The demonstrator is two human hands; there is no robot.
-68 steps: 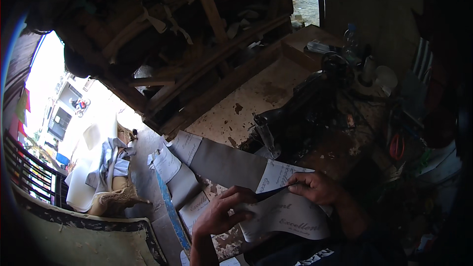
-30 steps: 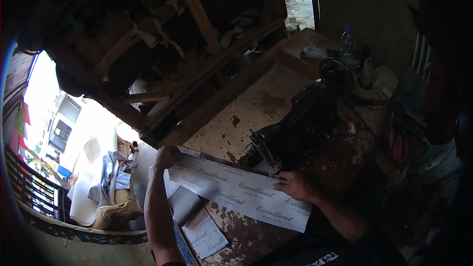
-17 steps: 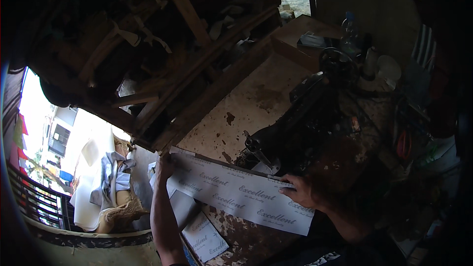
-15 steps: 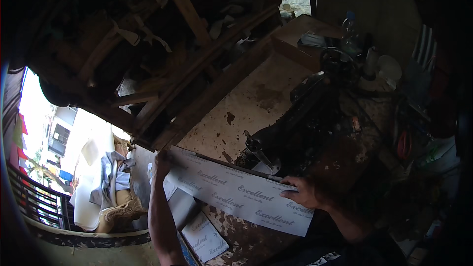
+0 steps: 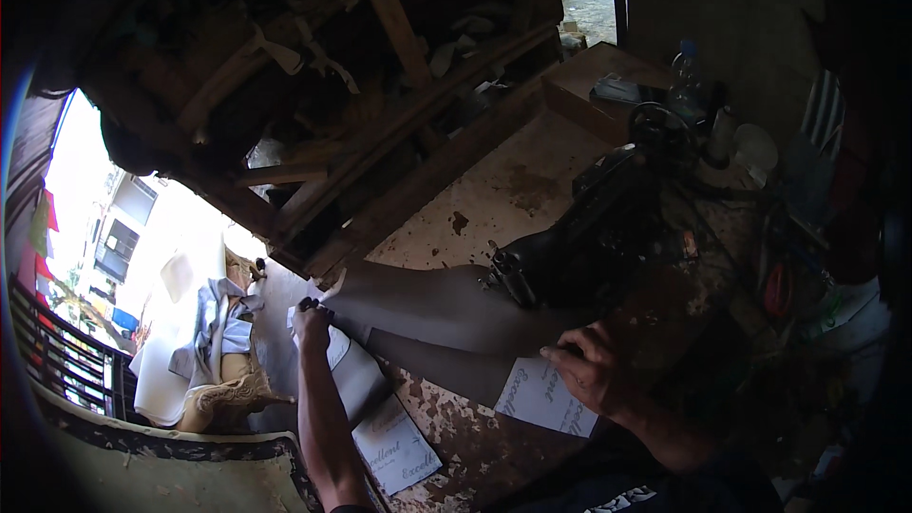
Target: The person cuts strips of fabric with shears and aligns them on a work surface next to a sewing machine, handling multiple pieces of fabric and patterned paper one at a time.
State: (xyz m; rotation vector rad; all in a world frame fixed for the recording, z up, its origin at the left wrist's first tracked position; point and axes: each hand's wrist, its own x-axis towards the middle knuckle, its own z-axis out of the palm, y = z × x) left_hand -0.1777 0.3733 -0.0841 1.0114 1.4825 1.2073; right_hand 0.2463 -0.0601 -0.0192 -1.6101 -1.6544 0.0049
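Observation:
A long dark grey sheet (image 5: 427, 309) with a smooth face lies across the table and reaches to the sewing machine (image 5: 532, 271). One part near me shows its white printed backing (image 5: 546, 399). Closed like a fist, my left hand (image 5: 312, 320) grips the sheet's left end. At the near right part, my right hand (image 5: 591, 366) has its fingers curled in at the sheet, above the white backing. Its fingertips are partly hidden. Beside my left forearm lie a grey folded piece (image 5: 351, 380) and another white printed piece (image 5: 397, 448).
A worn table (image 5: 494, 180) with chipped paint carries the machine. A wooden rack (image 5: 408, 176) stands along its far left side. A clear bottle (image 5: 684, 76) and a brown box (image 5: 594, 71) are at the back. Cloth (image 5: 223, 318) lies heaped at left.
The sheet has turned from its white printed side to mostly its grey side and spread out towards the machine. My left hand moved slightly lower; my right hand has curled its fingers.

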